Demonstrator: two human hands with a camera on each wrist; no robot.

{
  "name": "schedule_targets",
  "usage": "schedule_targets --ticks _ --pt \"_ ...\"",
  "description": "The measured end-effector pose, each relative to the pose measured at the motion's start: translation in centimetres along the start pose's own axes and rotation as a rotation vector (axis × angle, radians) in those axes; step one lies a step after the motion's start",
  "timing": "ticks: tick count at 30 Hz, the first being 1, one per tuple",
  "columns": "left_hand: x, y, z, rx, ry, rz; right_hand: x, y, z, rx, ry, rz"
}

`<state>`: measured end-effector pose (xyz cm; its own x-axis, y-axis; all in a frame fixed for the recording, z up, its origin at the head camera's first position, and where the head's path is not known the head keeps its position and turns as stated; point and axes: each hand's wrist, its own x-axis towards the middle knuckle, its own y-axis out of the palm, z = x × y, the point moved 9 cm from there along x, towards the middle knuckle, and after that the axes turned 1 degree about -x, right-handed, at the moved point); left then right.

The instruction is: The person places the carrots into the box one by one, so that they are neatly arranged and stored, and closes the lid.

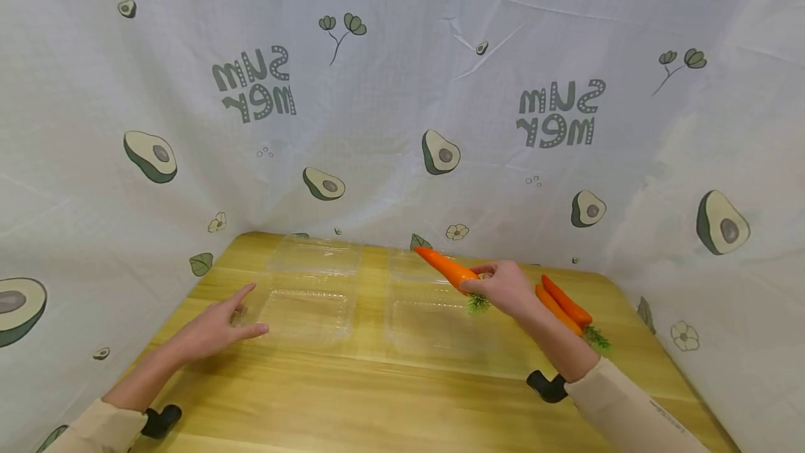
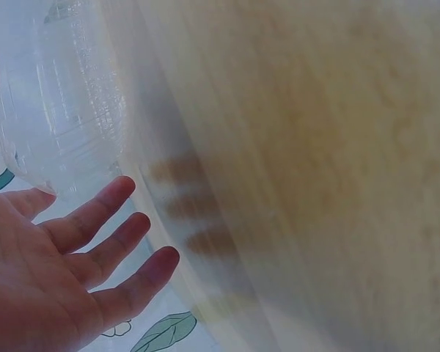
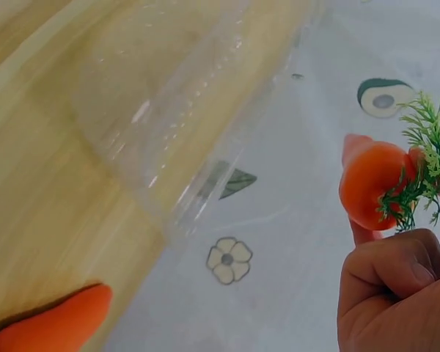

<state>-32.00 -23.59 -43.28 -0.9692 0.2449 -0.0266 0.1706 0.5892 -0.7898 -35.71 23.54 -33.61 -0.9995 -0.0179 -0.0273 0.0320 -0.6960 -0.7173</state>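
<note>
My right hand (image 1: 508, 289) grips an orange carrot (image 1: 440, 265) at its thick end, with green leaves (image 1: 478, 303) below the fingers. The tip points up and left, over the right clear plastic box (image 1: 434, 305), whose lid stands raised at the back. In the right wrist view the carrot's round end (image 3: 374, 187) faces the camera. My left hand (image 1: 216, 327) is beside the left clear plastic box (image 1: 308, 294), thumb and fingers spread, with nothing held. The left wrist view shows its fingertips (image 2: 158, 268) close to that box's wall (image 2: 62, 95).
Two more carrots (image 1: 567, 303) lie side by side on the wooden table (image 1: 352, 397) at the right, leaves toward me. A white cloth (image 1: 390, 110) printed with avocados hangs behind and along the sides. Black straps or mounts (image 1: 547, 386) show at both wrists.
</note>
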Motion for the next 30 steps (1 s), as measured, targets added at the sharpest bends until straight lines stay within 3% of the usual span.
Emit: schedule_targets --ticks 13,19,30 --pt "0.5 -0.2 -0.2 0.007 0.018 0.009 2.4 3.3 4.1 0.066 -0.097 0.108" --pt "0.4 0.1 0.1 0.011 0.009 0.015 3.3 5.3 5.0 0.057 -0.111 0.164" --pt "0.1 0.0 0.0 -0.02 0.005 0.021 4.0 8.5 8.5 0.041 -0.191 0.254"
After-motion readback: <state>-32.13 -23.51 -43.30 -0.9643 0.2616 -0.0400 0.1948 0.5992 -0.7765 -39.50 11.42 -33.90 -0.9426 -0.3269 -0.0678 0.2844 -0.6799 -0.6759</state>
